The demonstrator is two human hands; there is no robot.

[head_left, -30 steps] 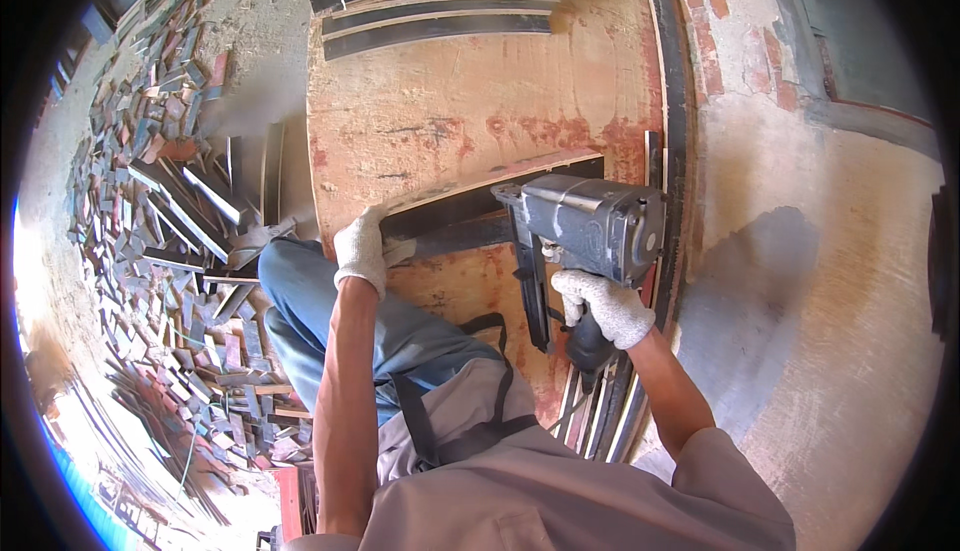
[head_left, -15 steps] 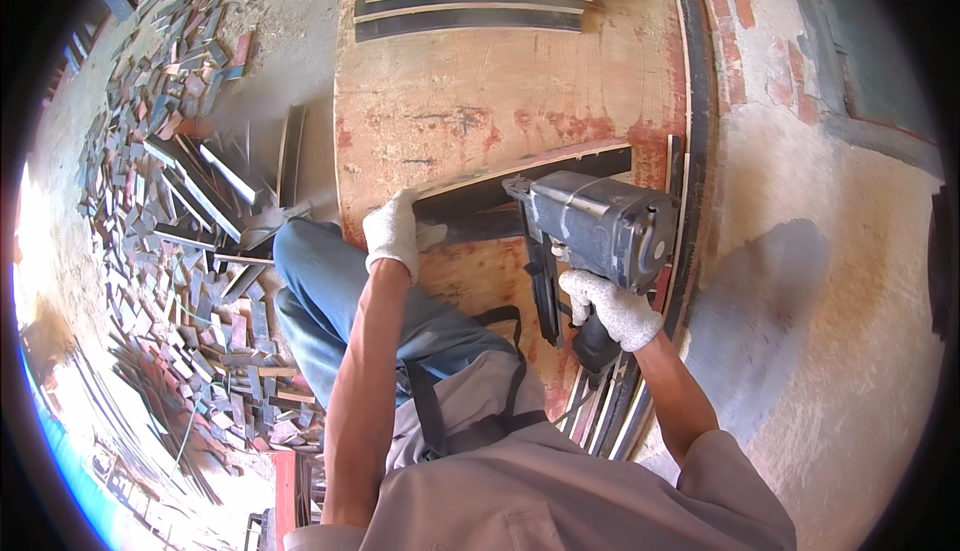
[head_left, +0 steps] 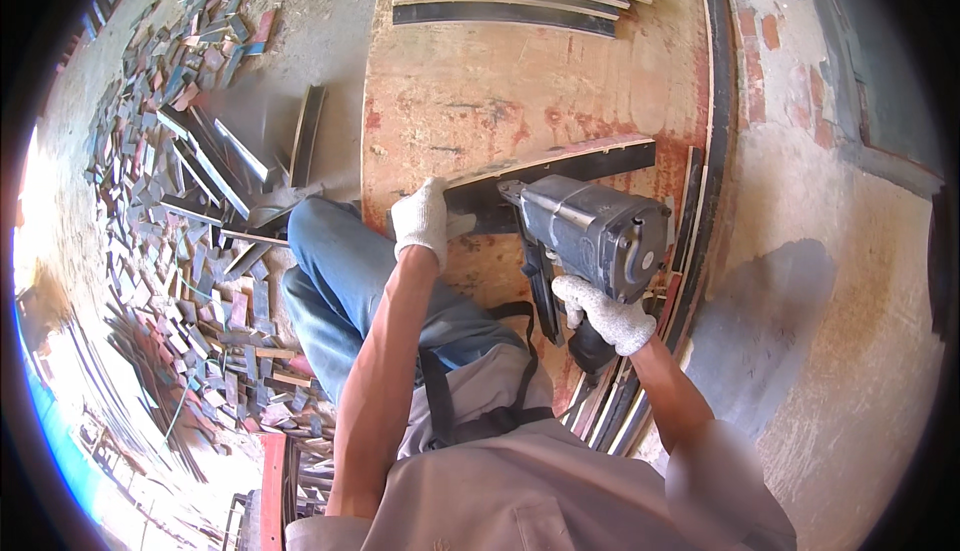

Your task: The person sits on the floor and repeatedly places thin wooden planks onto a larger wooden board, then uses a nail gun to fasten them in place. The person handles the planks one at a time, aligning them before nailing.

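Observation:
My left hand, in a white knit glove, is closed on the left end of a dark-faced wood strip with a pale edge. The strip lies slanted across a reddish-stained plywood board. My right hand, gloved too, grips the handle of a black and grey nail gun. The gun's nose sits against the strip's near side, to the right of my left hand; whether it presses firmly I cannot tell. Another dark piece below the strip is partly hidden by my left hand and the gun.
Several dark strips lie at the board's far end. Long narrow strips run along its right side, before a stained wall. On the left, loose strips and a spread of small wood offcuts cover the floor beside my knees.
My view has shifted, so the board appears farther right. The nail gun has moved left along the strip, closer to my left hand. Both hands keep their hold.

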